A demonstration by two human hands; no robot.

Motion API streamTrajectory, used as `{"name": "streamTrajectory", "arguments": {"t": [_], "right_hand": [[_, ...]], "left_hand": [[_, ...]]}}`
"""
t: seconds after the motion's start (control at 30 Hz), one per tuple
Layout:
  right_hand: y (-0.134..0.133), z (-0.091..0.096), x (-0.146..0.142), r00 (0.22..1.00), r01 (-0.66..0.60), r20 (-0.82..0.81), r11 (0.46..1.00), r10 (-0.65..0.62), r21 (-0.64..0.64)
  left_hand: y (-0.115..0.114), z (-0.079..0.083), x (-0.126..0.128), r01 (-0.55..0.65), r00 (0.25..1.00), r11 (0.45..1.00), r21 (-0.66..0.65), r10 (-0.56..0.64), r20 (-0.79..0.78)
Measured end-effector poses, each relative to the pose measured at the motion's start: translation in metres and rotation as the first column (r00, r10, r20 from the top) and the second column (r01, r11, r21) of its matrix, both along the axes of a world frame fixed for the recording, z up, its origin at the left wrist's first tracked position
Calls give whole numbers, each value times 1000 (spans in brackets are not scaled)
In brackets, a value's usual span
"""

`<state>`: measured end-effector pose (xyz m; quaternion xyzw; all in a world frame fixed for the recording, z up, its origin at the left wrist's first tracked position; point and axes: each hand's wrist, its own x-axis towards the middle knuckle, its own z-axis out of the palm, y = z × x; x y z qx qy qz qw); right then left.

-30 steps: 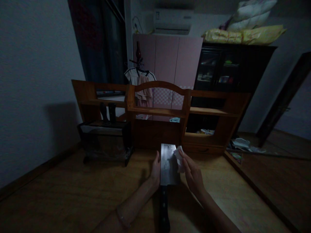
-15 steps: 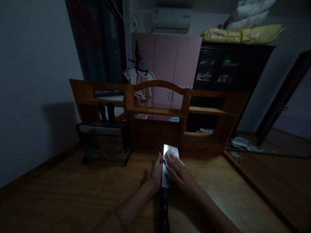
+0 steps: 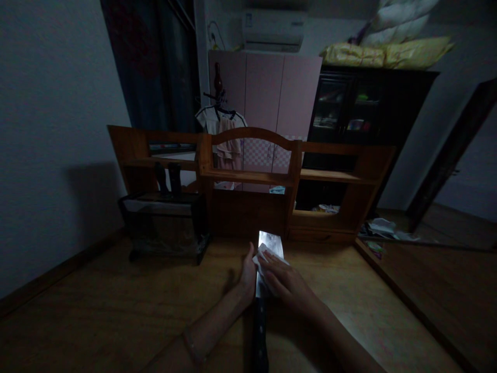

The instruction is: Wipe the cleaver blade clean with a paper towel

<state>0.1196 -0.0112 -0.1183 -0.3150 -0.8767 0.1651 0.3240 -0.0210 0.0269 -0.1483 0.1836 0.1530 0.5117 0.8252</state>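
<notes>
A kitchen cleaver (image 3: 275,242) points away from me, its broad shiny blade face up and its black riveted handle (image 3: 260,331) toward me. My left hand (image 3: 247,274) grips the blade from its left side, thumb up along the edge; its other fingers are hidden behind the blade. On the blade's upper face, my right hand (image 3: 285,277) presses a crumpled white cloth or tissue (image 3: 262,255), fingers together over it. Nobody's hand is on the handle.
A knife block (image 3: 163,223) with two black-handled tools stands at the left of the wooden table (image 3: 163,305). A wooden shelf unit (image 3: 248,178) runs along the back. Beyond are a pink wardrobe (image 3: 262,93) and a dark cabinet (image 3: 380,114). The room is dim.
My right hand and the white cloth have slid slightly down the blade toward the handle, baring more of the far end. My left hand still supports the cleaver.
</notes>
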Motion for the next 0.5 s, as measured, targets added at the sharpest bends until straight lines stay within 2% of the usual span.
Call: {"name": "streamTrajectory", "arguments": {"t": [0.23, 0.5], "right_hand": [[2, 3, 2, 999, -14, 44, 1000, 13, 16], [0, 3, 2, 1000, -24, -20, 997, 23, -69]], "left_hand": [[-2, 3, 0, -41, 999, 997, -70, 41, -5], [-1, -1, -2, 17, 1000, 1000, -22, -18, -18]]}}
